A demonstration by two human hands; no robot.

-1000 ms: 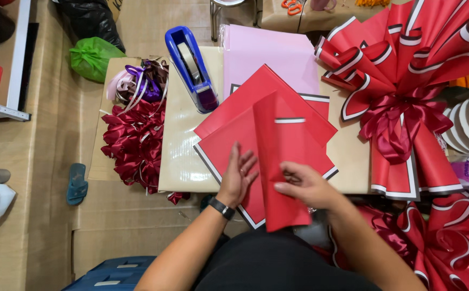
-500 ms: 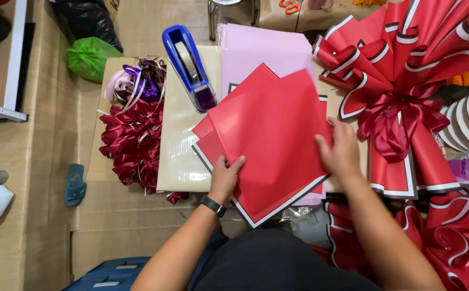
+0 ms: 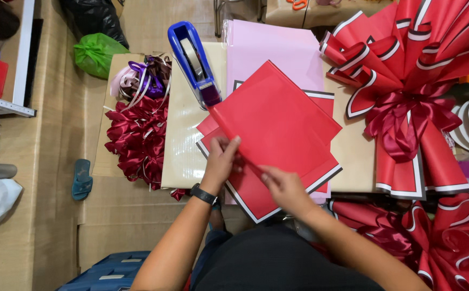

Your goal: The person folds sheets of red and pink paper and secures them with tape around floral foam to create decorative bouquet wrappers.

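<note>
Both hands are on the top red wrapping sheet (image 3: 277, 121), which lies tilted like a diamond over a stack of red sheets with black-and-white borders (image 3: 256, 191) on the table (image 3: 183, 140). The left hand (image 3: 221, 161), a black watch (image 3: 204, 194) on its wrist, pinches the near-left edge of that top sheet, fingers closed tight on the paper. The right hand (image 3: 283, 186) sits just beside it along the same edge, fingertips pressed to the fold, its grip narrow on the sheet too. Beyond the top sheet, a pale pink sheet (image 3: 275, 48) pokes out from under it. Just left of the top sheet's far corner stands a blue tape dispenser (image 3: 194, 62), almost touching it. Further left of the sheet lies a heap of dark red satin bows (image 3: 137, 140), with purple and pink ribbon loops (image 3: 140, 81) at its far end and a green bag (image 3: 94, 54) past those on the floor. Right of the sheet, a big finished red bouquet wrap (image 3: 407, 59) with a dark red bow (image 3: 404, 121) crowds the table edge and overlaps the stack's right side.
</note>
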